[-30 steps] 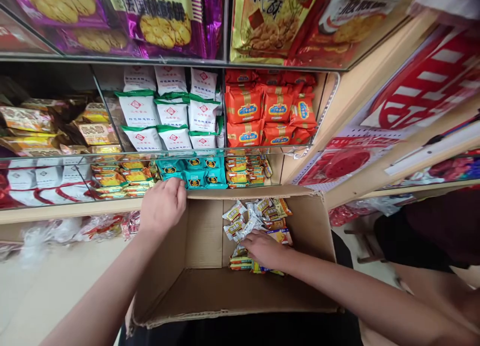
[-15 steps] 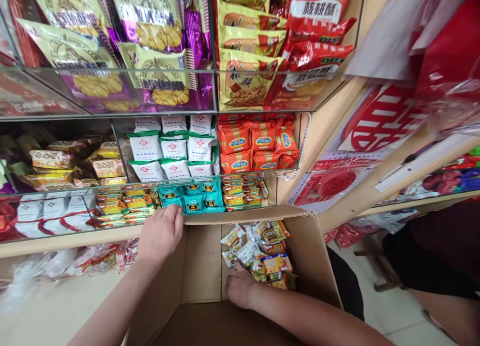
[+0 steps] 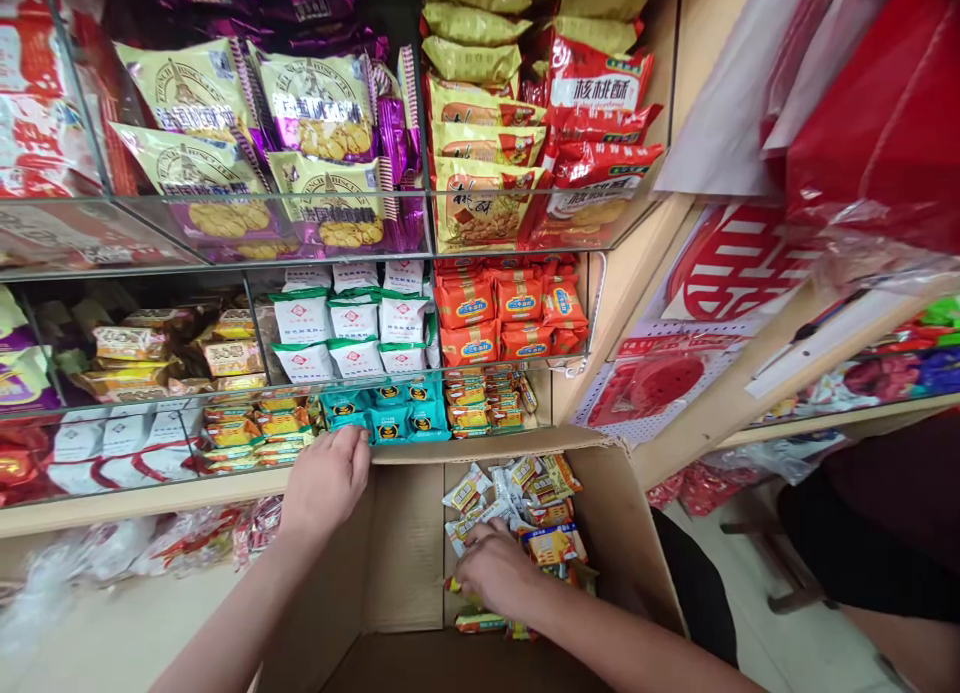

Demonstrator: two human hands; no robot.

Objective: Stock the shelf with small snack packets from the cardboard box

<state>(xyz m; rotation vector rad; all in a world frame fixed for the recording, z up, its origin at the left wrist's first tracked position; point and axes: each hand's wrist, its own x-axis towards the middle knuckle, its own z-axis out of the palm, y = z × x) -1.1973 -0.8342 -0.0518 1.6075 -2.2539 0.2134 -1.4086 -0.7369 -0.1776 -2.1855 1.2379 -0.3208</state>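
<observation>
My left hand (image 3: pixel 328 478) is closed over the upper left corner of an open cardboard box (image 3: pixel 499 443), gripping its rim. Inside the box, my right hand (image 3: pixel 495 571) bends down over a heap of small wrapped snack packets (image 3: pixel 551 545). Its fingers are curled, and a bit of yellow wrapper (image 3: pixel 452 585) shows at their tips; the rest of that packet is hidden. White-and-yellow packets (image 3: pixel 466 489) lie just beyond the fingers. A green-wrapped packet (image 3: pixel 480 622) lies below the hand on the near side.
Behind the box rises a shelf with clear-fronted compartments (image 3: pixel 330 263) of packaged biscuits. Teal packets (image 3: pixel 390 423) and small gold packets (image 3: pixel 469 413) fill the lowest row at the box's rim. Red and white plastic bags (image 3: pixel 870 143) hang at right. A person in dark clothing (image 3: pixel 892 513) is at the right edge.
My right hand has shifted a little up and right within the box, and the green packet below it now shows. My left hand keeps its grip on the rim. The view has tilted upward slightly.
</observation>
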